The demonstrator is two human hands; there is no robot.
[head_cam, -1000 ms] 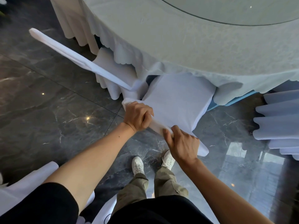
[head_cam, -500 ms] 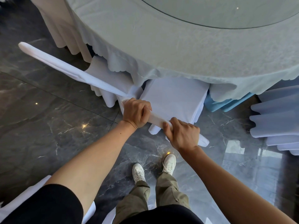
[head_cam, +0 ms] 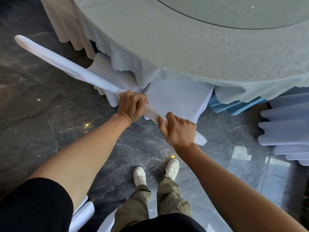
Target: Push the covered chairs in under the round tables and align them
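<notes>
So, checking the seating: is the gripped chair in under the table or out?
Partly in: the front of the seat lies under the tablecloth overhang, but most of it is exposed.

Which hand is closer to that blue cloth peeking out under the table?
Right. The right hand grips the chair back just left of and below the blue cloth; the left hand grips it farther left.

I see the left hand [head_cam: 132, 106] and the right hand [head_cam: 178, 129] both curled round the top edge of the white-covered chair [head_cam: 177, 97]. The front of its seat is under the hanging cloth of the round table [head_cam: 184, 47]. A second covered chair [head_cam: 58, 59] stands just beside it on the left, its back ending close by the left hand, on the dark marble floor [head_cam: 41, 123].
</notes>
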